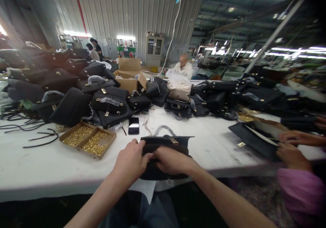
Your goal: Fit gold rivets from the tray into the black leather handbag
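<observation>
A black handbag (165, 173) stands at the table's front edge, its flap up and a clear-wrapped handle behind it. A small gold clasp (174, 141) shows on the flap. My left hand (131, 158) grips the bag's left upper edge, thumb toward the opening. The fingers of my right hand (169, 160) are bent down into the bag's opening, their tips hidden, close to my left thumb. Whether my right fingers pinch anything inside cannot be seen. White material (146, 190) hangs below the bag.
A cardboard tray (88, 139) of gold fittings lies at left, near a phone (133, 125). Black bags (110, 102) are piled along the back by an open carton (127, 82). At right, another person's hands (291, 146) work on a black bag (257, 139).
</observation>
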Tool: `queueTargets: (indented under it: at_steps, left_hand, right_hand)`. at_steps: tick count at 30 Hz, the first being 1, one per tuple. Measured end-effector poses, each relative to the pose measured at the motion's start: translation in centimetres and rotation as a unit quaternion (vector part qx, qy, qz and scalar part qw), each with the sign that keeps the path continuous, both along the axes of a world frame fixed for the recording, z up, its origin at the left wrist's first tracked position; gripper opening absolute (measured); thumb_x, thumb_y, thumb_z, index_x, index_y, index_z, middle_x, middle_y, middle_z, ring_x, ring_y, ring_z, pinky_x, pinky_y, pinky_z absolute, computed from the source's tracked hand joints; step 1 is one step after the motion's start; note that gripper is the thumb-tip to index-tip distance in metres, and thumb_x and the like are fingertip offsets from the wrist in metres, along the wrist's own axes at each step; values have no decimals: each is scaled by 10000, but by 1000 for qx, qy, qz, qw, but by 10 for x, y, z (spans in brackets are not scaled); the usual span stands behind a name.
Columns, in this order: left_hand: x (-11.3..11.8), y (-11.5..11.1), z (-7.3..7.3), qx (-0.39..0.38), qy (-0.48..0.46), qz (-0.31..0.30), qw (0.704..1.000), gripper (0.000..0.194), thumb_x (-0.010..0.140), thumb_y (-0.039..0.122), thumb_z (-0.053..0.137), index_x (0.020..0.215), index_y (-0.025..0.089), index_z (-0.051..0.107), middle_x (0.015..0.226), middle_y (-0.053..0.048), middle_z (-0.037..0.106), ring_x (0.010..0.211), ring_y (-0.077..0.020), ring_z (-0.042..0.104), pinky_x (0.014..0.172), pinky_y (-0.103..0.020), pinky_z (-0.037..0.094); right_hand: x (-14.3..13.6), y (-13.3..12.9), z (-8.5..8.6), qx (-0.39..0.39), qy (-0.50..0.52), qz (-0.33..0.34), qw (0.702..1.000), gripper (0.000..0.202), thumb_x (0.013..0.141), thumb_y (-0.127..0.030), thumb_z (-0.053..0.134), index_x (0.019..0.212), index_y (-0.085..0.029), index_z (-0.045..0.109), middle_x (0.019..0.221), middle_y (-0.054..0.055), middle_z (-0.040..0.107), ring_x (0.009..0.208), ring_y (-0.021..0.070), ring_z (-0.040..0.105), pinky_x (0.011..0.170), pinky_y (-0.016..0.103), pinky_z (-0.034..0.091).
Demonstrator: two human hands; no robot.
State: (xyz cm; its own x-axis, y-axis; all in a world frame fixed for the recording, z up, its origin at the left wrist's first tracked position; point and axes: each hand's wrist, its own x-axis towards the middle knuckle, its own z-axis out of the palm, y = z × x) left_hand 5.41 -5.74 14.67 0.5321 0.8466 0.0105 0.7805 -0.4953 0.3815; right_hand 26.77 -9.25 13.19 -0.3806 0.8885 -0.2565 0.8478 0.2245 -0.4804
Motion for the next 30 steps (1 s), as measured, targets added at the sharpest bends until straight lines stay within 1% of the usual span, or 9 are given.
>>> queueTargets:
  at_steps: [3,7,11,17,19,21,23,26,30]
  left_hand:
    - [-1,3,-11,-30,1,12,999,402,1010,522,604,1306,255,659,1171,-143,706,1003,-345,735,804,-384,527]
    - [2,11,-24,-100,-52,-13,994,406,1031,496,543,1287,205,664,1075,-162,754,983,-347,735,830,-403,511]
    - [4,18,-28,-184,-136,-36,973,371,1033,386,473,1281,201,678,1054,-129,777,951,-291,722,834,-375,510]
    - [2,24,-33,-224,-150,-17,963,549,1008,371,470,1524,205,555,958,-60,740,914,-255,684,862,-362,502]
    - [2,25,-36,-216,-153,-5,964,564,990,362,475,1520,187,552,1047,-83,728,989,-259,674,929,-377,509]
    - [2,25,-39,-215,-178,11,960,581,963,350,502,1517,182,545,1273,-133,693,1142,-270,654,1027,-392,508]
    - [2,24,-41,-260,-218,13,941,609,952,332,513,1545,194,505,1458,-154,625,1237,-272,638,1069,-395,514]
    - [0,22,-41,-345,-260,-1,902,655,961,298,494,1608,237,412,1496,-127,634,1225,-255,661,1032,-383,546]
    - [-4,20,-43,-346,-282,-18,895,641,962,264,480,1600,262,424,1511,-107,638,1285,-249,639,1099,-394,522]
  right_hand:
    - [6,0,-13,-2,30,-54,998,223,973,-301,660,1080,-229,843,1013,72,844,920,251,777,775,297,518]
    - [14,-8,-25,75,88,-136,984,253,953,-344,723,1149,-247,850,1147,81,836,1086,287,752,902,336,534]
    - [17,-9,-24,68,160,-116,978,169,936,-271,726,1002,-261,882,920,20,850,880,229,753,795,310,528]
    - [21,-5,-25,112,169,-166,965,197,936,-298,765,1081,-294,899,1092,22,862,1118,279,732,989,362,526]
    - [21,-7,-24,102,184,-181,961,197,940,-294,758,1075,-302,902,1057,17,865,1072,275,746,975,368,539]
    - [19,-8,-21,88,212,-194,954,220,945,-273,740,1091,-315,900,1054,5,868,1044,265,763,954,362,559]
    - [18,-10,-19,76,237,-202,947,255,950,-252,721,1120,-331,894,1081,-7,870,1053,261,774,948,356,577]
    - [17,-11,-18,72,247,-209,943,275,954,-233,706,1129,-339,890,1099,-13,871,1072,260,783,967,362,587]
    - [15,-11,-18,96,238,-222,941,266,962,-223,691,1096,-328,896,1109,-5,870,1135,272,776,1064,399,565]
